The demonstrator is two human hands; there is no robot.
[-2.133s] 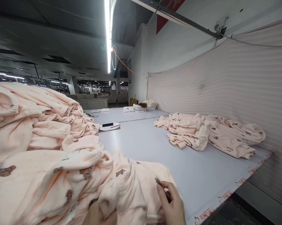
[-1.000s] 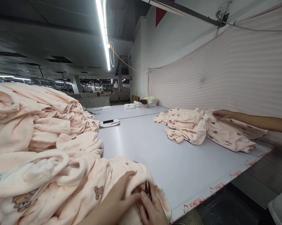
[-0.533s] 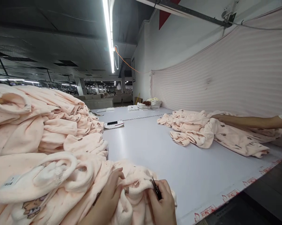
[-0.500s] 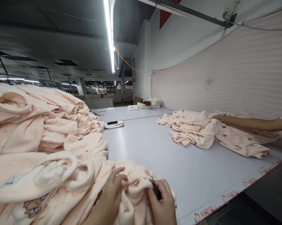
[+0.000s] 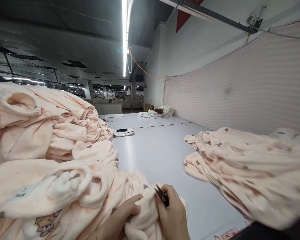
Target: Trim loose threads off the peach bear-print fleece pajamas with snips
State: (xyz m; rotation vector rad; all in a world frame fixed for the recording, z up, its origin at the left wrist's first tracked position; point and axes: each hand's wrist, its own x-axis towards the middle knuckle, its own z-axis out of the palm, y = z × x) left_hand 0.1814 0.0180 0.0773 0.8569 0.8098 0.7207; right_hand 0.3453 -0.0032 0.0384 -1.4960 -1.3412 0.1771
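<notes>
A peach fleece garment (image 5: 137, 190) with small brown bear prints lies at the table's near edge. My left hand (image 5: 122, 216) is closed, pinching a fold of that garment. Just right of it, my right hand (image 5: 172, 216) is shut on small black thread snips (image 5: 161, 194), their points aimed up and left over the fabric. The two hands sit close together on the same fold.
A tall heap of the same peach garments (image 5: 40, 133) fills the left. A second pile (image 5: 244, 160), blurred by motion, lies at right on the white table (image 5: 154, 150). A phone on papers (image 5: 123, 131) and folded stacks (image 5: 162, 111) sit farther back. A striped cloth wall (image 5: 239, 90) bounds the right.
The right-hand pile has been dragged toward the near edge and now looks blurred; the other person's arm on it is gone from view. My hands stay on the fold, snips raised slightly.
</notes>
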